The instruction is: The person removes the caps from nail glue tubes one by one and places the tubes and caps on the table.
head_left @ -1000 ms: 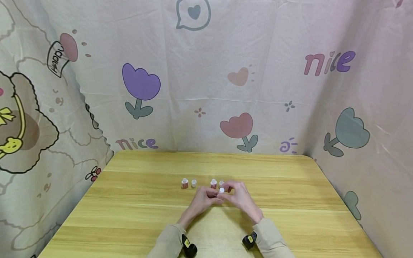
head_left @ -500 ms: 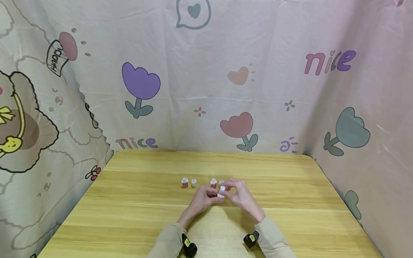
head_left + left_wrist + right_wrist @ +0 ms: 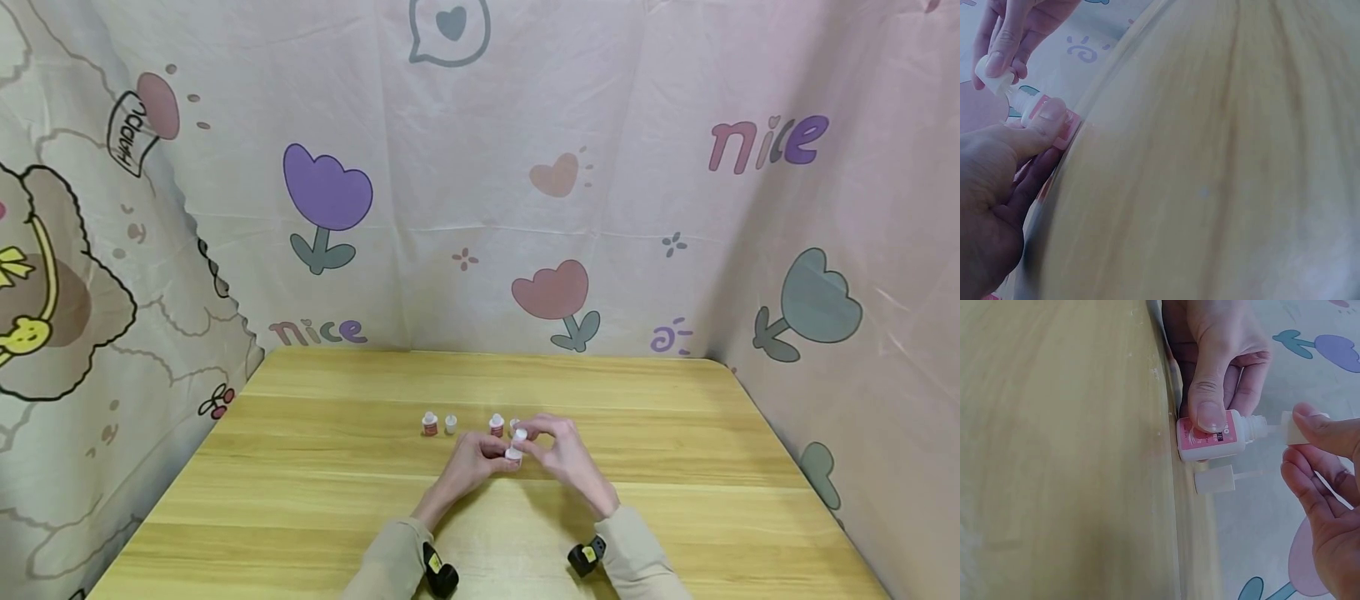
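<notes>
My left hand (image 3: 467, 468) grips a small white bottle with a pink label (image 3: 1211, 447), thumb across the label, low over the table. The bottle's threaded neck (image 3: 1254, 428) is uncapped. Just above it, my right hand (image 3: 561, 457) pinches a white brush cap (image 3: 1294, 429) between thumb and fingers. A thin pale stem runs from this cap to the bottle's mouth, its lower end hidden inside. Right behind the hands stand another small bottle (image 3: 497, 427) and a second white brush cap (image 3: 1215, 480) with its stem pointing up.
Farther left on the wooden table (image 3: 315, 467) stand one more uncapped bottle (image 3: 430, 425) with a red label and a white cap (image 3: 451, 425) beside it. A printed cloth (image 3: 450, 183) hangs behind the table and along both sides.
My right hand has lifted the brush cap up and slightly right, off the bottle's neck, so a gap with the stem now shows. The left hand and bottle stay nearly still.
</notes>
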`<state>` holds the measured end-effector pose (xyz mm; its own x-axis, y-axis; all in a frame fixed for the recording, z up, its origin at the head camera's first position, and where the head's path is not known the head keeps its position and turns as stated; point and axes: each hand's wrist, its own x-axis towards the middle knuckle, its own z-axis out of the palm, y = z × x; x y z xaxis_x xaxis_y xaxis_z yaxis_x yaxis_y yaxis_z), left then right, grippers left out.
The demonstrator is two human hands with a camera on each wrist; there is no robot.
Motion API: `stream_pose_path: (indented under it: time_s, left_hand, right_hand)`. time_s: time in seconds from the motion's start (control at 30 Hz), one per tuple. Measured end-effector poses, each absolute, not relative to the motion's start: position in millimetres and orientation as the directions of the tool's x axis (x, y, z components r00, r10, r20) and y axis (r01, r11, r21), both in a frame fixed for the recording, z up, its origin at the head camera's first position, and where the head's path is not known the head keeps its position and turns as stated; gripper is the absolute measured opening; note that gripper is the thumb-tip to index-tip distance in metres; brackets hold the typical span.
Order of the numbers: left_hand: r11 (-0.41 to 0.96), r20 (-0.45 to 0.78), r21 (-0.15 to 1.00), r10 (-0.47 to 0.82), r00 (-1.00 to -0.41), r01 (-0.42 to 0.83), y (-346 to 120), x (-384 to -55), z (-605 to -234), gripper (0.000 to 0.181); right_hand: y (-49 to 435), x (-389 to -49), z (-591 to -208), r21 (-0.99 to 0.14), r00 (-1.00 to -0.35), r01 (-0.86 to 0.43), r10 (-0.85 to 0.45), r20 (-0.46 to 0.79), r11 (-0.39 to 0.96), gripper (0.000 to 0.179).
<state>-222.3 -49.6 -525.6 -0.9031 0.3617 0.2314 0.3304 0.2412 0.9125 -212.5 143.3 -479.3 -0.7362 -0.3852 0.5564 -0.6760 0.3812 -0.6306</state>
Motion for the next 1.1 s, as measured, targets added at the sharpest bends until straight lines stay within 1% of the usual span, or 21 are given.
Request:
stream_pose_path:
  time_s: [0.17, 0.43, 0.53, 0.67, 0.97, 1.1]
  left_hand:
    - [0.252, 0.233, 0.909, 0.354, -0.906, 0.332, -47.7, -220.3, -523.0, 0.016]
    - [0.256, 0.221, 0.911, 0.356, -0.908, 0.322, -45.0, -215.5, -513.1, 0.015]
    - [0.252, 0.226, 0.912, 0.352, -0.908, 0.325, -46.0, -217.7, -517.7, 0.014]
    - [0.242, 0.233, 0.913, 0.353, -0.906, 0.329, -47.9, -221.4, -523.7, 0.014]
    - [0.276, 0.235, 0.898, 0.361, -0.903, 0.344, -49.6, -222.5, -524.6, 0.013]
    - [0.28, 0.238, 0.895, 0.361, -0.902, 0.348, -49.9, -222.1, -524.6, 0.013]
  right_hand:
    - [144.0, -212.0, -478.6, -0.642, -0.749, -0.662, -0.37, 0.55, 0.387, 0.025]
    - [144.9, -210.3, -479.4, -0.713, -0.808, -0.588, -0.297, 0.508, 0.382, 0.024]
    - [145.0, -209.8, -480.1, -0.763, -0.838, -0.545, -0.263, 0.478, 0.349, 0.024]
    - [146.3, -209.3, -479.9, -0.815, -0.861, -0.506, -0.228, 0.456, 0.283, 0.023]
    - [153.5, -213.3, -484.3, -0.865, -0.885, -0.461, -0.181, 0.43, 0.198, 0.026]
    - [156.2, -213.8, -485.5, -0.894, -0.905, -0.419, -0.16, 0.395, 0.16, 0.027]
